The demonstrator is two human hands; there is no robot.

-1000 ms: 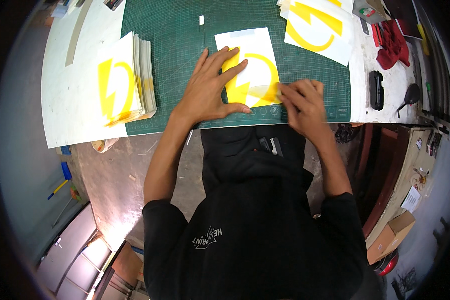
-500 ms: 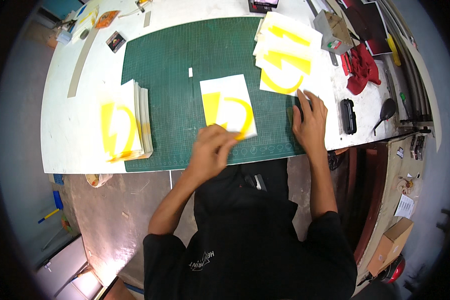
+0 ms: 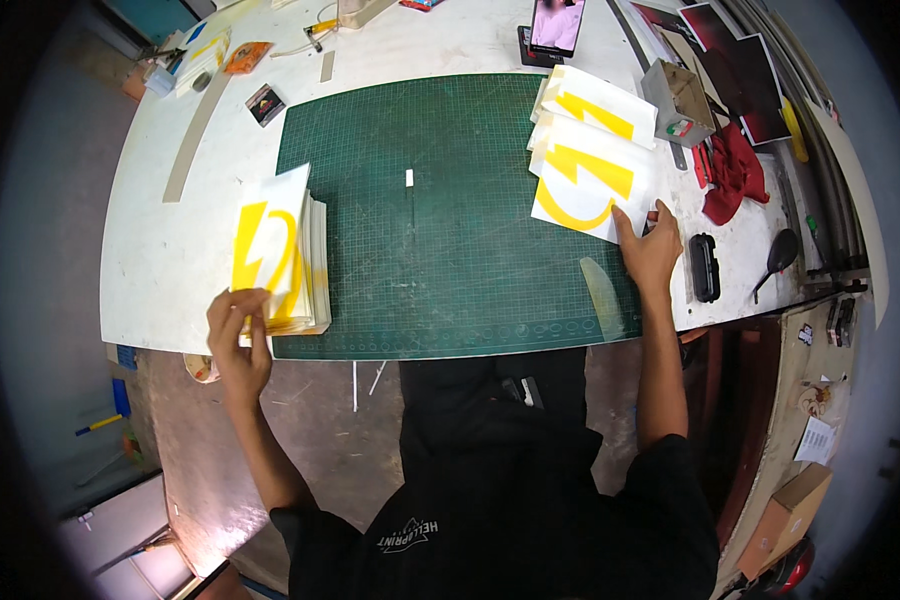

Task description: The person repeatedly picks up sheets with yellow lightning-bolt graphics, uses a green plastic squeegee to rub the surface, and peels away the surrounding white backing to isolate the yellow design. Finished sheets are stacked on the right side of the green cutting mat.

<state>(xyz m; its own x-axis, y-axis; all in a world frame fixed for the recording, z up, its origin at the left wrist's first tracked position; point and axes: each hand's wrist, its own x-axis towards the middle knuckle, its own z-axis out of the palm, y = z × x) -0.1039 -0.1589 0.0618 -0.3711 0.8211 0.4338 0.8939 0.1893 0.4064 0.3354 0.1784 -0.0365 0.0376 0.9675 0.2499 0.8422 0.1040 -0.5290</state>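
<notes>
At the left, my left hand (image 3: 238,330) pinches the lower edge of a white sheet with a yellow printed shape (image 3: 270,235). That sheet lies on or just above a thick stack of similar sheets (image 3: 315,270), slightly askew to it. On the right, my right hand (image 3: 654,248) has its thumb on the lower corner of the nearest sheet (image 3: 580,205) in an overlapping pile, fingers curled at the edge. Both stand over the green cutting mat (image 3: 450,250). A pale curved strip (image 3: 600,295) rests by my right wrist.
A small white piece (image 3: 409,178) lies mid-mat. Behind the right pile are a phone (image 3: 556,25) on a stand and a grey open box (image 3: 678,100). Red cloth (image 3: 735,175), a black case (image 3: 704,268) and a black spoon-shaped tool (image 3: 776,258) sit at right. A small dark box (image 3: 264,105) is at left.
My left hand has carried a printed sheet from mid-mat left onto the stack. My right hand has shifted from beside the right pile onto its nearest sheet. The view has moved slightly.
</notes>
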